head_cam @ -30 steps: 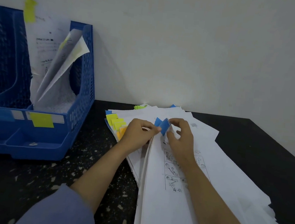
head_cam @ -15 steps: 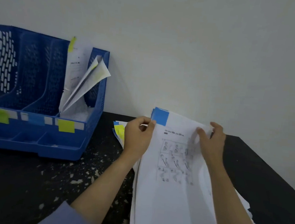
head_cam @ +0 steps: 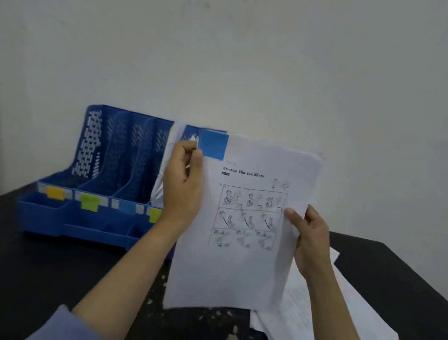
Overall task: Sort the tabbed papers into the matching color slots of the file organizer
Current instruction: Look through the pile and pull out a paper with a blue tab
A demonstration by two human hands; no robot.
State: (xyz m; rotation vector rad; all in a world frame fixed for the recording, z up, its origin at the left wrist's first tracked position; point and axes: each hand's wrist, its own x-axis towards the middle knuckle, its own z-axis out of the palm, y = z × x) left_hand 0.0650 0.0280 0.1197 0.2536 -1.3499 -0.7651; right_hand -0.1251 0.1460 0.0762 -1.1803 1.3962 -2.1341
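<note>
head view: left hand [head_cam: 182, 182] pinches the white printed sheet with a blue tab [head_cam: 242, 223] at its top left; right hand [head_cam: 309, 239] grips its right edge, sheet raised just right of the blue plastic file organizer [head_cam: 104, 164].

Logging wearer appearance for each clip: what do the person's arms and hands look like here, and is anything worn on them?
Both forearms are bare. The left arm has a blue-grey sleeve pushed up near the elbow. No sleeve shows on the right arm. The left hand and right hand are ungloved; no rings, watch or markings are visible.
</note>
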